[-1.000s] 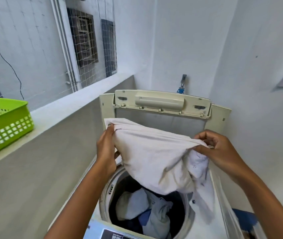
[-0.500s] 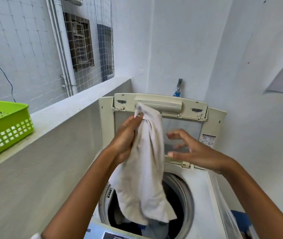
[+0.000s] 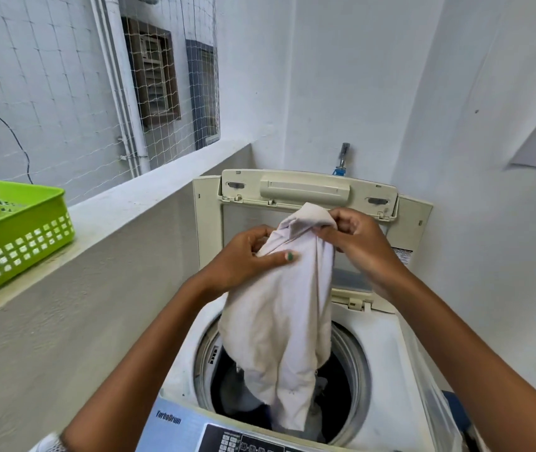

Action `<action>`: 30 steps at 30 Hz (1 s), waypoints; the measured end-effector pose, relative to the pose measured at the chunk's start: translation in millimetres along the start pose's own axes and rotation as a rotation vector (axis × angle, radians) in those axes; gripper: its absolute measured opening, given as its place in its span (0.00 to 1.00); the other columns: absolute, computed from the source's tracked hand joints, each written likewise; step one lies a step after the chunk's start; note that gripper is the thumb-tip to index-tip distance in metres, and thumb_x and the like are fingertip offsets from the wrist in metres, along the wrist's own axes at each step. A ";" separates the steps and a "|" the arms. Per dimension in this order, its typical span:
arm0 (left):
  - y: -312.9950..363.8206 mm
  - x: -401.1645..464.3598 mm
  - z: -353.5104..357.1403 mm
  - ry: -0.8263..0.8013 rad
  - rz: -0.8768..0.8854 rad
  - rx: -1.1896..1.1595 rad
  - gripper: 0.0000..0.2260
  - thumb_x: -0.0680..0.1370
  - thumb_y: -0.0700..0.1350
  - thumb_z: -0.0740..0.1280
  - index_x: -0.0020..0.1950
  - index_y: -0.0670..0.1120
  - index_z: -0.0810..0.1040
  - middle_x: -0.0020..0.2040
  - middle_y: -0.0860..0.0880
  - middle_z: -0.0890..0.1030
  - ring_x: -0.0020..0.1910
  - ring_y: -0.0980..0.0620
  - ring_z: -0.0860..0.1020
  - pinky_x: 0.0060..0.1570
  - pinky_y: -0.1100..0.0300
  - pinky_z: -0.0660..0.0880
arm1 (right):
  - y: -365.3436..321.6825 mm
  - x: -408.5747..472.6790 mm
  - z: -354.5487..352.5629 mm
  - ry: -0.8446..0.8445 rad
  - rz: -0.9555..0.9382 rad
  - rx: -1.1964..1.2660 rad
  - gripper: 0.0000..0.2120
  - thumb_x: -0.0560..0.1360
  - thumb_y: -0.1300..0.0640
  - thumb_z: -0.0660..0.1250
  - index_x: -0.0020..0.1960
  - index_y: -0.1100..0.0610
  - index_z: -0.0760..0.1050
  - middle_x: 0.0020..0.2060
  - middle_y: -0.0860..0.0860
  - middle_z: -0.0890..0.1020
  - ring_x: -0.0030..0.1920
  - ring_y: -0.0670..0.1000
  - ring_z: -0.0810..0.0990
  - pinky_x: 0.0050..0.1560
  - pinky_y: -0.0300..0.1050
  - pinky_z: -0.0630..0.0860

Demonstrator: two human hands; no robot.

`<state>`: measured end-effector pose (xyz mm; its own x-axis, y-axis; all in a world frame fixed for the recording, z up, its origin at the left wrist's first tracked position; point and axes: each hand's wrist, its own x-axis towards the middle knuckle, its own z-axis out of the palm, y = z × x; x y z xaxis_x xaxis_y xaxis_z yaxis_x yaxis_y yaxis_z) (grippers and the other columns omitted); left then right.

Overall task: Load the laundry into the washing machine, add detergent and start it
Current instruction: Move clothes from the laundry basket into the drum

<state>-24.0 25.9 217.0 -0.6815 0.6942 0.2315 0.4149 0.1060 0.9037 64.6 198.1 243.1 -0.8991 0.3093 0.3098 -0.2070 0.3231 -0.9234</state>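
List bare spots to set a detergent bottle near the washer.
Free: grey concrete ledge between green plastic basket and cream raised lid; white washer top right of the drum. Crowded: drum opening, filled by white cloth both hands hold.

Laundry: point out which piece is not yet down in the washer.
The white cloth, gripped at its top by both the left hand and right hand and hanging over the drum; the other pieces lie inside.
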 end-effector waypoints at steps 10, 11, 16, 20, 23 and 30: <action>-25.9 -13.4 -35.5 -0.005 -0.121 0.250 0.16 0.72 0.52 0.73 0.36 0.40 0.77 0.31 0.51 0.71 0.30 0.58 0.67 0.32 0.64 0.63 | -9.1 4.4 -31.6 0.171 0.088 0.064 0.12 0.72 0.64 0.65 0.33 0.52 0.69 0.28 0.46 0.71 0.33 0.46 0.69 0.33 0.41 0.62; -23.5 -13.6 -37.4 0.053 -0.099 0.215 0.14 0.72 0.50 0.73 0.34 0.43 0.76 0.30 0.53 0.70 0.28 0.59 0.67 0.30 0.67 0.63 | -8.9 4.1 -34.5 0.146 0.110 0.075 0.12 0.70 0.65 0.66 0.34 0.52 0.69 0.30 0.48 0.72 0.34 0.48 0.70 0.33 0.42 0.62; -16.0 -7.1 -47.0 0.314 -0.016 0.114 0.06 0.74 0.43 0.71 0.38 0.45 0.79 0.30 0.51 0.74 0.28 0.61 0.70 0.28 0.70 0.67 | -4.3 3.5 -49.2 0.000 0.223 0.048 0.16 0.68 0.66 0.73 0.48 0.51 0.70 0.40 0.51 0.80 0.40 0.50 0.78 0.37 0.43 0.71; -15.1 -0.6 -52.6 0.450 -0.025 0.104 0.03 0.73 0.42 0.72 0.40 0.47 0.81 0.30 0.52 0.78 0.26 0.61 0.73 0.30 0.66 0.71 | -5.9 1.8 -59.8 -0.149 0.224 -0.098 0.19 0.67 0.63 0.75 0.56 0.56 0.75 0.47 0.48 0.82 0.47 0.47 0.80 0.37 0.36 0.75; -18.3 3.8 -57.1 0.498 -0.027 0.230 0.02 0.72 0.47 0.73 0.40 0.50 0.82 0.36 0.51 0.82 0.35 0.54 0.78 0.38 0.59 0.72 | -6.3 0.0 -65.8 -0.195 0.176 -0.198 0.13 0.69 0.63 0.73 0.52 0.55 0.80 0.46 0.48 0.85 0.46 0.45 0.81 0.43 0.35 0.76; -19.1 5.0 -69.5 0.590 -0.063 0.545 0.06 0.73 0.54 0.70 0.43 0.53 0.80 0.40 0.50 0.82 0.40 0.48 0.78 0.39 0.57 0.70 | 3.2 5.2 -83.7 -0.016 0.119 -0.526 0.13 0.68 0.59 0.75 0.44 0.68 0.77 0.36 0.57 0.75 0.36 0.49 0.71 0.32 0.40 0.64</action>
<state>-77.2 -22.1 225.9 -0.8562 0.2011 0.4760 0.4974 0.5703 0.6537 91.6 275.6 260.8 -0.9111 0.3592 0.2023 0.1147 0.6922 -0.7126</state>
